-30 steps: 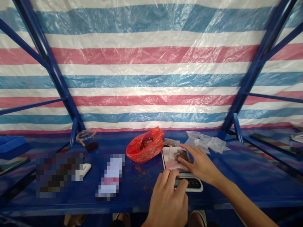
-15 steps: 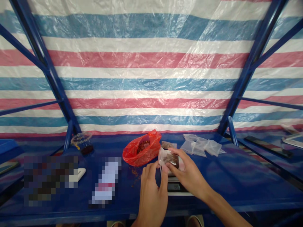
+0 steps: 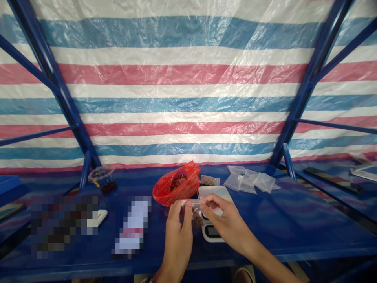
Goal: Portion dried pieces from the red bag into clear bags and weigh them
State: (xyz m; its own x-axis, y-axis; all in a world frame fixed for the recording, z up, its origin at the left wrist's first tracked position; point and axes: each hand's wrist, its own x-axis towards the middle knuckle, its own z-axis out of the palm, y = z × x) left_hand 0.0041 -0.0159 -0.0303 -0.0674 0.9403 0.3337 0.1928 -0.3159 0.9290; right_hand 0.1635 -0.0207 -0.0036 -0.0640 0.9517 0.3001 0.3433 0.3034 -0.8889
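Between my hands hangs a small clear plastic bag [image 3: 197, 218] with brown dried bits in its lower part. My left hand [image 3: 179, 226] pinches the bag's top edge at the left. At the right end of that edge my right hand [image 3: 222, 216] pinches it too. Behind and below the right hand lies a white kitchen scale [image 3: 214, 192], its display partly covered by the hand. A red plastic bag [image 3: 176, 184] of dark reddish dried bits lies open just beyond the left hand. Another small filled bag [image 3: 210, 181] rests flat behind the scale.
Several clear plastic bags [image 3: 250, 179] lie at the back right of the blue table [image 3: 282, 220]. On the left are a clear plastic cup [image 3: 103, 179] with dark contents, a white object [image 3: 100, 217] and blurred-out items. Blue metal posts [image 3: 67, 106] stand before a striped sheet.
The small filled bag has been lifted off the scale and moved left and nearer to me. Both hands now pinch its top edge, and the scale's plate is uncovered.
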